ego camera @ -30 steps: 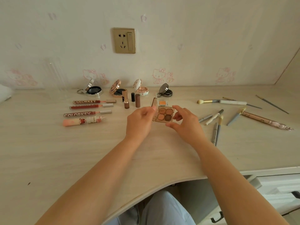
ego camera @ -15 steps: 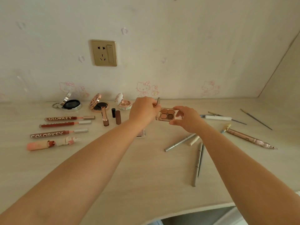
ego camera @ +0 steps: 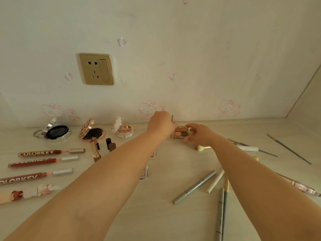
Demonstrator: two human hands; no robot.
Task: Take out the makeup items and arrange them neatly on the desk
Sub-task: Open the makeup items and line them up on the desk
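A small eyeshadow palette with brown pans lies open near the wall at the back of the desk. My left hand pinches its raised clear lid on the left. My right hand holds the palette's right edge with curled fingers. Three open compacts stand in a row to the left. Lip gloss tubes and a lipstick lie in front of them.
Pens and brushes lie scattered on the right half of the desk. A pink-gold wand lies at the far right. Two small clear cases peek out under my left forearm. A wall socket is above.
Both hands have carried the palette from the desk's middle back toward the wall, to the right of the compacts. The camera has tilted upward and moved closer.
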